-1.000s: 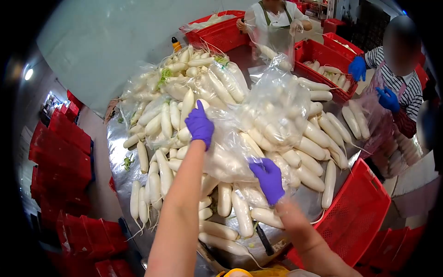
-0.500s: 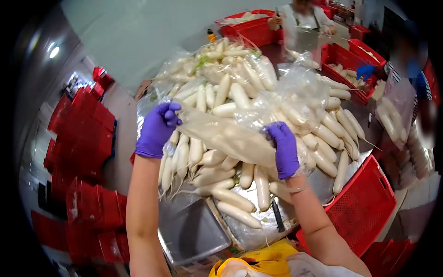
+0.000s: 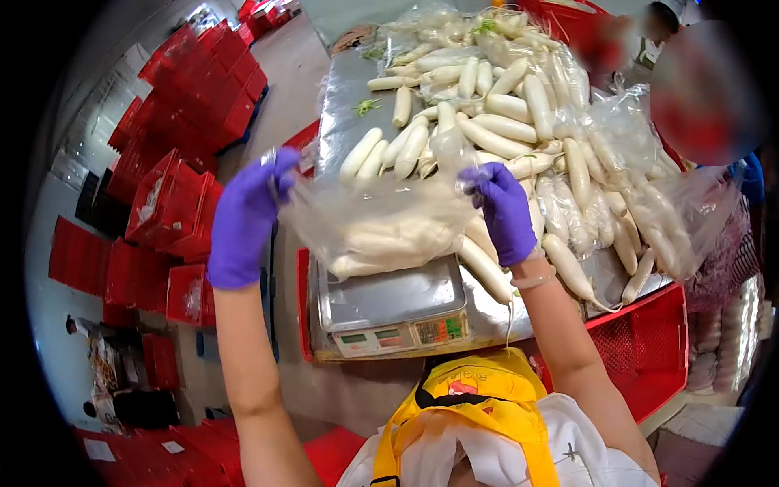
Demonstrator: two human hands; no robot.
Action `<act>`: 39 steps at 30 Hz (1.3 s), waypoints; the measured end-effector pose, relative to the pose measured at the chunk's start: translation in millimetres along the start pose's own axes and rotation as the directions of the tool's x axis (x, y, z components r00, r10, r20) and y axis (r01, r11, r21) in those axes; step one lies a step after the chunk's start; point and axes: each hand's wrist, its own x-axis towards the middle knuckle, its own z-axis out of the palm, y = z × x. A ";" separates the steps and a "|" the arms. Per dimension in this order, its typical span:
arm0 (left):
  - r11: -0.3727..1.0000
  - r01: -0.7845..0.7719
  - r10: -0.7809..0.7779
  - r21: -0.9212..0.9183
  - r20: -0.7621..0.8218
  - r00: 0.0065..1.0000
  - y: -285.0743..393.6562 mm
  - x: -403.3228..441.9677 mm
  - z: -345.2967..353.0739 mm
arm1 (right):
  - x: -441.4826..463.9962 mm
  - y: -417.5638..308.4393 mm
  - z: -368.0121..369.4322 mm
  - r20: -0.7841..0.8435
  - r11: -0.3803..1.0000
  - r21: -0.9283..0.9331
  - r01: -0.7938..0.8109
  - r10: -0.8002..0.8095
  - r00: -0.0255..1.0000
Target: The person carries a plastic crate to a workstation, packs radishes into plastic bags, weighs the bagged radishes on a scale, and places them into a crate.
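A clear plastic bag [image 3: 349, 207] is stretched between my two purple-gloved hands, above the back of a metal-topped weighing scale [image 3: 389, 304]. My left hand [image 3: 247, 215], slightly blurred, pinches the bag's left edge. Its right edge is gripped by my right hand [image 3: 501, 207], fingers closed. Pale daikon shapes show through the film; I cannot tell whether all are inside the bag or some lie behind it. Near my right hand a loose daikon [image 3: 484, 269] lies beside the scale, and more daikons [image 3: 503, 126] are piled beyond.
Several bagged daikons [image 3: 657, 219] lie right on the metal table [image 3: 345, 89]. A red crate [image 3: 641, 349] stands by its right front edge. Stacked red crates [image 3: 174, 203] fill the floor at left. A partly blurred person [image 3: 653, 45] stands at the far right.
My view has turned leftward and down, bringing the scale's display into sight. The bag, still held at both ends, has moved over the scale and now hangs more level.
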 end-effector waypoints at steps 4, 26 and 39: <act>0.974 0.082 -0.108 -0.212 -0.116 0.987 -10.2 -77.2 -32.3 | -40.2 -8.1 15.7 0.127 0.990 -0.124 -0.075 0.091 0.988; 0.439 -0.091 0.580 0.894 -0.204 0.789 -54.8 -188.0 -63.4 | -154.0 -40.1 37.5 0.024 0.666 -0.694 0.274 -0.358 0.933; 0.912 -0.303 0.288 -0.277 -0.093 0.953 -81.9 -176.7 -60.9 | -95.3 69.7 116.5 0.332 0.031 -0.932 0.360 0.468 0.819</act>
